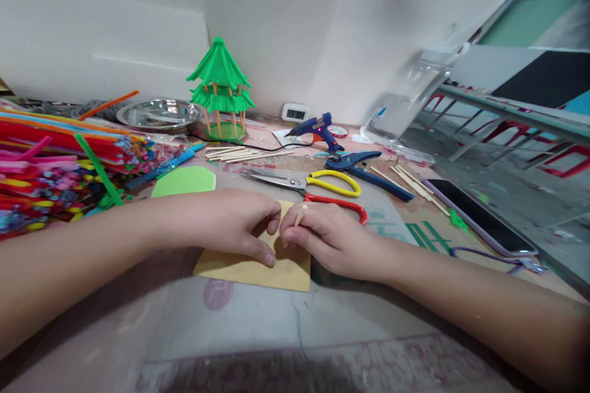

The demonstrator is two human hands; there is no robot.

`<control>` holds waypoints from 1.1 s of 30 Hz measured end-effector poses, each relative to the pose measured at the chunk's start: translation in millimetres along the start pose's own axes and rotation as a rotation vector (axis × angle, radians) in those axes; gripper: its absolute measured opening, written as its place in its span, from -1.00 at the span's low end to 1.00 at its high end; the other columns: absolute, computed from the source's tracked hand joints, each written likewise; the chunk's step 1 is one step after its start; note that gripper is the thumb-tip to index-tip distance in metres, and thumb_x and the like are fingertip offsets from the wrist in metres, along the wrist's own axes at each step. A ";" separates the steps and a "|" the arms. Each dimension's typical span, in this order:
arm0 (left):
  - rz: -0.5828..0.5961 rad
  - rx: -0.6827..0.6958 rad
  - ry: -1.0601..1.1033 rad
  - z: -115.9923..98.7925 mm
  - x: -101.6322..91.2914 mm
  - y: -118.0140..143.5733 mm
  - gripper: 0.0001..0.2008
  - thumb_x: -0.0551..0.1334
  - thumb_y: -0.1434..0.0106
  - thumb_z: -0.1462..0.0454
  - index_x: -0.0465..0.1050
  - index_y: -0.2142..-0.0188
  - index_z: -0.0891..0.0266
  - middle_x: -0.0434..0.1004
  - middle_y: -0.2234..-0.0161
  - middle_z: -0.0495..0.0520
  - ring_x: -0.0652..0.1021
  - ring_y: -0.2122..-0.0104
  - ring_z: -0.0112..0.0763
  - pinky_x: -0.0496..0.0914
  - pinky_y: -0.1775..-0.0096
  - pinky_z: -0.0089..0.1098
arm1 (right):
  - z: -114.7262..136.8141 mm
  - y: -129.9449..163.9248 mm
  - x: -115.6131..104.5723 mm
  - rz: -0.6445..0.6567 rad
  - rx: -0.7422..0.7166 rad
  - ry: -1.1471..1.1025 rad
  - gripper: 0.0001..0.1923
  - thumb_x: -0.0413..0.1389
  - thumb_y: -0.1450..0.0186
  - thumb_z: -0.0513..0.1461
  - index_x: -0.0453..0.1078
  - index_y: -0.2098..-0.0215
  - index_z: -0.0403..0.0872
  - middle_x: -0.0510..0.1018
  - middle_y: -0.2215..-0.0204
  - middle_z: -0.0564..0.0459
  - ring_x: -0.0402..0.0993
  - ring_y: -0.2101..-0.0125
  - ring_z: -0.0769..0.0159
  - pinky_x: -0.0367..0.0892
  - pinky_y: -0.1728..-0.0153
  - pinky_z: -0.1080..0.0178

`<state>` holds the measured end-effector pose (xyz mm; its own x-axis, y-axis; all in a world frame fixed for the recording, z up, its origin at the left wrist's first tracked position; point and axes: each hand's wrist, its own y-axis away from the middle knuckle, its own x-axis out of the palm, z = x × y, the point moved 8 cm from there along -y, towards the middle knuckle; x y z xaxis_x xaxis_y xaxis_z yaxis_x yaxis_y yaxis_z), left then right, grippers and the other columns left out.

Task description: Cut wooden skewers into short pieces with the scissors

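A yellow-tan square sheet lies on the work surface under both hands. My left hand rests on it, thumb and curled fingers apart, with nothing seen between them. Closed in a pinch, my right hand holds a short pale wooden stick upright, its lower end down at the sheet. Just beyond the hands lie scissors with one yellow and one red handle. A light green card with cut corners is beyond my left wrist.
A green pipe-cleaner pavilion stands at the back beside a steel dish. Bundled pipe cleaners crowd the left. Wooden sticks, a blue glue gun, blue cutters, a plastic jug and a phone surround the right side.
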<state>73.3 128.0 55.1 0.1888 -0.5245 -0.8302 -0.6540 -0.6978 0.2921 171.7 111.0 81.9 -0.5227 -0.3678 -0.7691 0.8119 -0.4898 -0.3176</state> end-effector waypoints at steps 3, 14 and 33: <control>-0.001 -0.024 -0.026 -0.1 0.6 -0.1 -0.67 0.38 -0.11 0.03 0.39 0.26 0.13 0.46 0.39 -0.05 0.44 0.43 -0.36 0.20 0.48 -0.43 | -2.7 -1.4 -1.7 -0.004 -0.057 0.207 -0.79 -0.04 -0.41 -0.29 0.39 0.33 -0.07 0.59 0.39 -0.03 0.49 0.36 0.25 0.35 0.29 0.23; 0.013 -0.032 -0.015 2.3 3.7 -2.0 -0.65 0.39 -0.09 -0.01 0.39 0.31 0.13 0.44 0.42 -0.06 0.43 0.47 -0.37 0.18 0.50 -0.43 | 2.1 -3.3 -6.7 -0.039 -0.099 0.298 -0.76 -0.07 -0.41 -0.31 0.39 0.35 -0.07 0.59 0.42 -0.03 0.48 0.41 0.25 0.34 0.35 0.24; 0.008 0.002 -0.036 2.7 6.4 -3.1 -0.67 0.35 -0.12 -0.01 0.37 0.38 0.15 0.43 0.42 -0.05 0.43 0.45 -0.37 0.18 0.48 -0.41 | -1.0 -5.4 -2.6 -0.015 -0.095 0.290 -0.79 -0.05 -0.39 -0.32 0.39 0.33 -0.07 0.60 0.39 -0.04 0.49 0.37 0.25 0.33 0.30 0.25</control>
<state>74.5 128.1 47.6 0.1565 -0.5123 -0.8444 -0.6572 -0.6923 0.2981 168.9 115.4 85.0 -0.4500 -0.1129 -0.8859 0.8325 -0.4119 -0.3704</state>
